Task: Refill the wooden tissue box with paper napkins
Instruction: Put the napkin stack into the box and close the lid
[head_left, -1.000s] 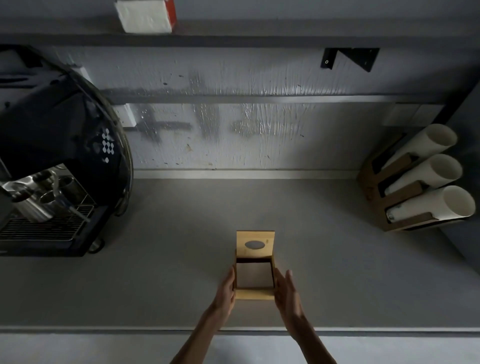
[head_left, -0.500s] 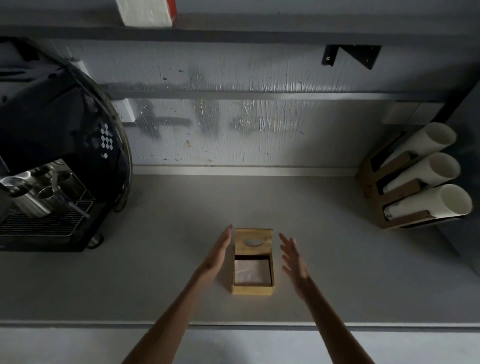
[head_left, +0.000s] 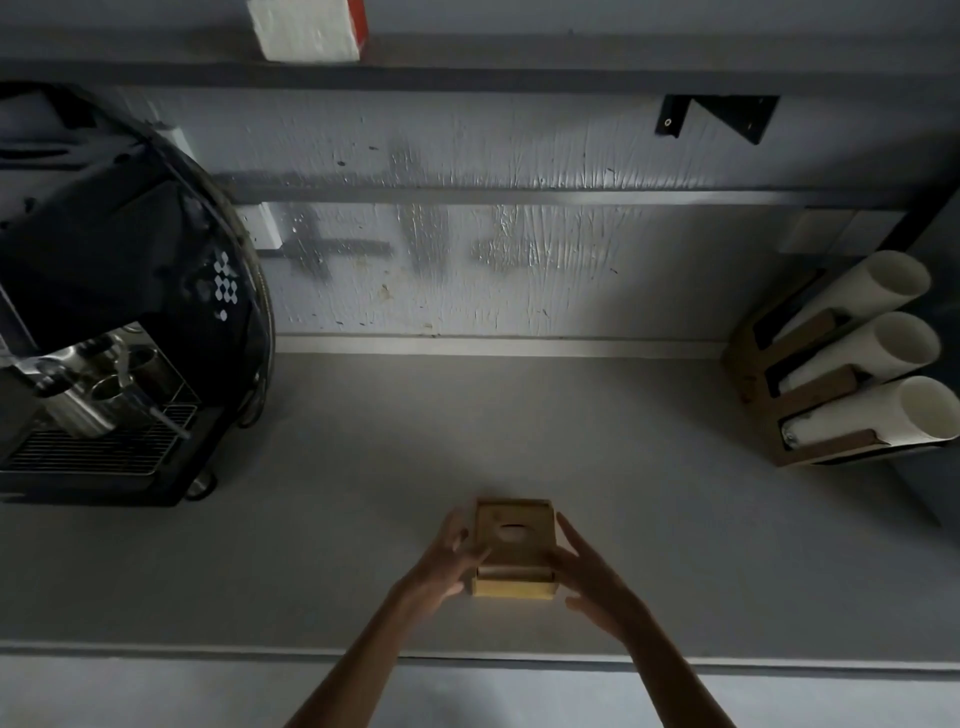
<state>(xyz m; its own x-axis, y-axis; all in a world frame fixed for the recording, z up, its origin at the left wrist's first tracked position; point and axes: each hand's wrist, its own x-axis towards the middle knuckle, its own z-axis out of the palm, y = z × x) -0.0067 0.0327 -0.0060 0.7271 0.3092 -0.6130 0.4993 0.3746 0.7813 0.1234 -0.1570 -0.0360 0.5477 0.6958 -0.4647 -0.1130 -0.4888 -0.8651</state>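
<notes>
A small wooden tissue box (head_left: 511, 588) stands on the grey counter (head_left: 675, 545) near its front edge. Its sliding wooden lid (head_left: 514, 530), with an oval slot, covers nearly all of the top. A narrow gap at the near end shows pale paper napkins (head_left: 511, 572) inside. My left hand (head_left: 447, 564) grips the lid's left edge, thumb lying on top of the lid. My right hand (head_left: 589, 577) rests against the box's right side with straight fingers, thumb held apart below.
A black espresso machine (head_left: 114, 322) with steel jugs fills the left of the counter. At the right stands a wooden holder (head_left: 810, 415) with three stacks of white paper cups. A wall runs behind and a shelf hangs above. The counter's front edge (head_left: 208, 652) lies just below my wrists.
The lid has slid toward me and now covers most of the opening that was showing the napkins. Both hands closed in from beside the box onto it.
</notes>
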